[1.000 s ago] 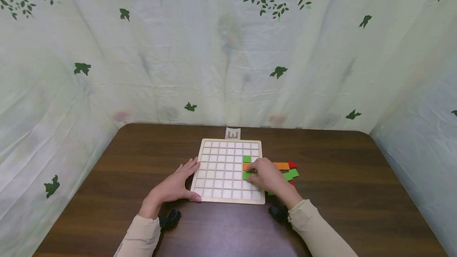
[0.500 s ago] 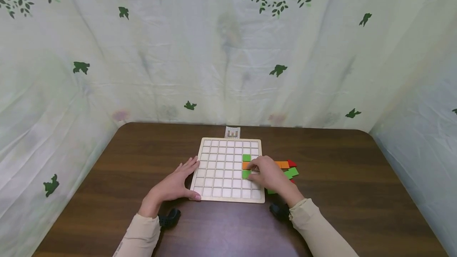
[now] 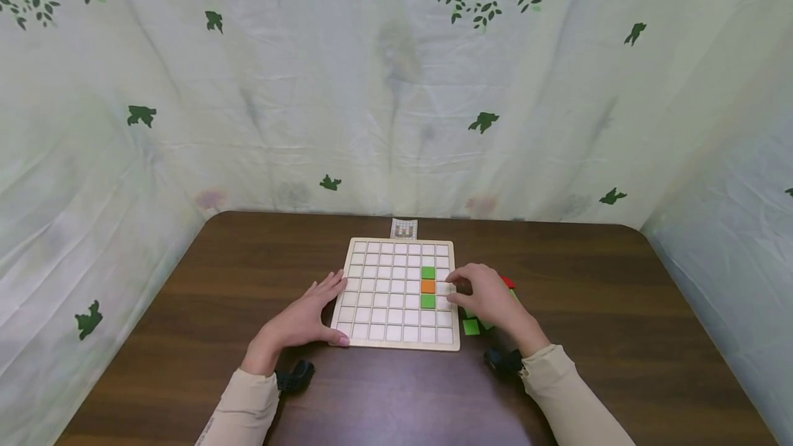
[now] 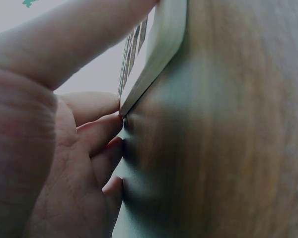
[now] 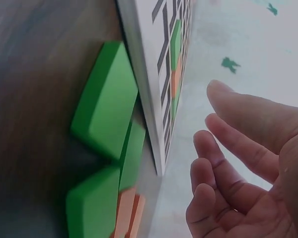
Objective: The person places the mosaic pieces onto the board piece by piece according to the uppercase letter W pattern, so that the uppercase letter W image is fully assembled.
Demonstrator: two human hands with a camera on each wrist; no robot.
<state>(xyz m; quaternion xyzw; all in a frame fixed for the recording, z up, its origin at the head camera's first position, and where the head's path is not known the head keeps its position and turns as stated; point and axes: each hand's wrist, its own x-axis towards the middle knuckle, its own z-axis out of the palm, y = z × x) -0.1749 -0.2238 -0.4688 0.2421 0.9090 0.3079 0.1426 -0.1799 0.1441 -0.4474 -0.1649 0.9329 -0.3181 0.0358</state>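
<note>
Board, white-gridded pale wood [image 3: 381,288], on brown tabletop [image 3: 266,260], bearing green-orange-green tile column [image 3: 428,286]. Left hand [image 3: 301,320] straight-fingered at left edge; right grip [image 3: 492,300] parted, empty. Likely between placements; next, pinch loose green square tile [image 3: 471,327], near right.

The left forearm [image 3: 240,410] and right forearm [image 3: 573,398], both in pale sleeves, enter from the bottom of the head view and angle inward; each wrist shows bare beyond its cuff. Of the two hands, the left hand [image 3: 301,319] has fingers extended and thumb spread well apart. The right hand [image 3: 493,300] has loosely bent fingers, with an open gap between thumb and index fingertip.
</note>
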